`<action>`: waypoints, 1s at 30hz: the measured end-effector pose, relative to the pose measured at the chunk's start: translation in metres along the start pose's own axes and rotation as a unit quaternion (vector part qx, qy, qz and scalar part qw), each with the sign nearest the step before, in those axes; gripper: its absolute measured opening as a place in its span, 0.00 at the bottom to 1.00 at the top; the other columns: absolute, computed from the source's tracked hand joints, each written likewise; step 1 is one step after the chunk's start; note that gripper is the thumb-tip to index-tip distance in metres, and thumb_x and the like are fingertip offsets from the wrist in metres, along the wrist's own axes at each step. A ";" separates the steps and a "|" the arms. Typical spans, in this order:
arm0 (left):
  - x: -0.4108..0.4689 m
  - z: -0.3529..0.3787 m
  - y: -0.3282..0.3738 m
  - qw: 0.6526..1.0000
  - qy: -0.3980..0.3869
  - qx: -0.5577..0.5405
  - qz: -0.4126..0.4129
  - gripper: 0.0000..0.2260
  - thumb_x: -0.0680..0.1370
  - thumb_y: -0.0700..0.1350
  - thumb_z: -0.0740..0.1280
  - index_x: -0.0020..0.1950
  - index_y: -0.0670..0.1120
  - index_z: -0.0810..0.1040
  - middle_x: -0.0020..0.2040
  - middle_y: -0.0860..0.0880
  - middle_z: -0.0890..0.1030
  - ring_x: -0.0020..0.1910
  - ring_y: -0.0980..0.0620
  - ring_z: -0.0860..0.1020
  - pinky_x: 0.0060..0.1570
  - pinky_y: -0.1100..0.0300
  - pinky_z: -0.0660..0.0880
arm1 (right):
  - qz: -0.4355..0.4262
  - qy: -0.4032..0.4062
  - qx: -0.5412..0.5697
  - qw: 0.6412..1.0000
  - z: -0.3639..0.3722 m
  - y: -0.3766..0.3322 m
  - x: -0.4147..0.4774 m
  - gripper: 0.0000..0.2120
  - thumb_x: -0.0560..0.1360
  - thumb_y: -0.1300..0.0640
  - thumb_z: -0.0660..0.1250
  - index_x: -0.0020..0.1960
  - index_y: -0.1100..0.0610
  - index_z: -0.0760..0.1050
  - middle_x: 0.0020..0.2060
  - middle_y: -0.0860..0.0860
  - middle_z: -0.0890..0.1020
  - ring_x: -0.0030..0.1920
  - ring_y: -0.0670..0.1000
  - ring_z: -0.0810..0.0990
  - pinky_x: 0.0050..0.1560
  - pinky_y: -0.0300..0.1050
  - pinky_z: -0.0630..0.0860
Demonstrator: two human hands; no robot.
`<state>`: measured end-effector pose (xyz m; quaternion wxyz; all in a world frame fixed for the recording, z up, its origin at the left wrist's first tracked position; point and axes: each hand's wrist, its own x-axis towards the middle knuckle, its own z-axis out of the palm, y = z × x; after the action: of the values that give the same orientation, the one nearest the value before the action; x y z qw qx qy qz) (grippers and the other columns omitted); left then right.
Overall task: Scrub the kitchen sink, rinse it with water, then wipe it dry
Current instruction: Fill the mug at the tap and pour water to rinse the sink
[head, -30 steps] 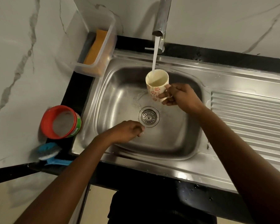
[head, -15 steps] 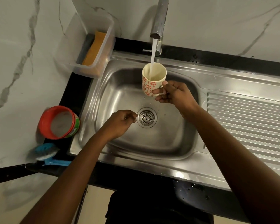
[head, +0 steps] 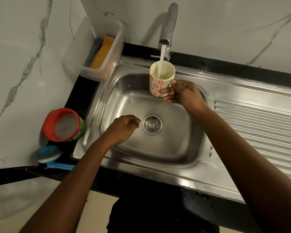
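Note:
The steel sink (head: 166,148) has a round drain strainer (head: 152,124) in the middle of its basin. Water runs from the chrome tap (head: 168,26) into a cream mug with red flowers (head: 160,79). My right hand (head: 183,94) holds that mug upright by its handle, under the stream at the back of the basin. My left hand (head: 123,130) hovers low over the basin just left of the strainer, fingers loosely curled, holding nothing that I can see.
A clear plastic box (head: 101,52) with an orange sponge (head: 102,52) stands at the back left. A red tub of cleaning paste (head: 64,125) and a blue scrub brush (head: 48,155) sit on the black counter, left of the sink. The ribbed drainboard (head: 259,132) lies right.
My right hand has lifted the mug and set it upright under the running water. My left hand has drawn back a little from the front of the basin towards the strainer's left.

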<state>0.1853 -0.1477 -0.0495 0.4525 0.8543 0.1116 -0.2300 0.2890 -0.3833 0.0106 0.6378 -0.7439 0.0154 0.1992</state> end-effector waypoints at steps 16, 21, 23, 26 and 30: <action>0.009 -0.001 0.013 1.000 0.009 -0.012 0.019 0.09 0.85 0.49 0.65 0.59 0.51 0.84 0.53 0.54 0.86 0.53 0.58 0.83 0.50 0.67 0.73 | -0.007 -0.002 -0.004 1.000 0.002 -0.003 -0.004 0.17 0.88 0.54 0.58 0.64 0.63 0.80 0.49 0.55 0.89 0.46 0.54 0.86 0.52 0.48 0.84; 0.014 -0.003 0.012 1.000 0.017 -0.007 0.023 0.09 0.85 0.50 0.65 0.59 0.52 0.84 0.53 0.54 0.86 0.53 0.56 0.83 0.53 0.62 0.76 | -0.011 -0.011 -0.007 1.000 0.001 -0.001 -0.008 0.15 0.88 0.54 0.58 0.60 0.61 0.81 0.49 0.56 0.88 0.47 0.55 0.86 0.54 0.51 0.84; 0.016 -0.004 0.011 0.999 0.020 -0.006 0.024 0.08 0.84 0.50 0.65 0.59 0.53 0.84 0.54 0.53 0.86 0.54 0.54 0.83 0.57 0.59 0.77 | -0.006 -0.011 -0.010 1.000 0.001 0.001 -0.010 0.15 0.88 0.53 0.58 0.59 0.59 0.81 0.50 0.56 0.88 0.48 0.56 0.87 0.54 0.51 0.84; 0.020 -0.004 0.012 0.999 0.023 -0.002 0.025 0.10 0.85 0.50 0.64 0.60 0.52 0.84 0.56 0.53 0.86 0.56 0.54 0.83 0.58 0.58 0.76 | 0.003 -0.011 -0.021 1.000 0.000 0.006 -0.014 0.16 0.87 0.53 0.58 0.60 0.62 0.81 0.49 0.55 0.88 0.47 0.55 0.87 0.54 0.51 0.84; 0.023 -0.004 0.012 0.999 0.033 0.012 0.018 0.12 0.85 0.50 0.63 0.62 0.52 0.84 0.59 0.54 0.85 0.57 0.54 0.82 0.53 0.61 0.74 | 0.026 -0.024 -0.054 0.998 -0.004 0.027 -0.031 0.17 0.87 0.52 0.59 0.59 0.61 0.83 0.50 0.55 0.88 0.48 0.56 0.87 0.51 0.50 0.84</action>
<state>0.2118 -0.1515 -0.0500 0.4424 0.8687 0.1084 -0.1946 0.2537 -0.3997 -0.0048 0.5914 -0.7717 0.0083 0.2337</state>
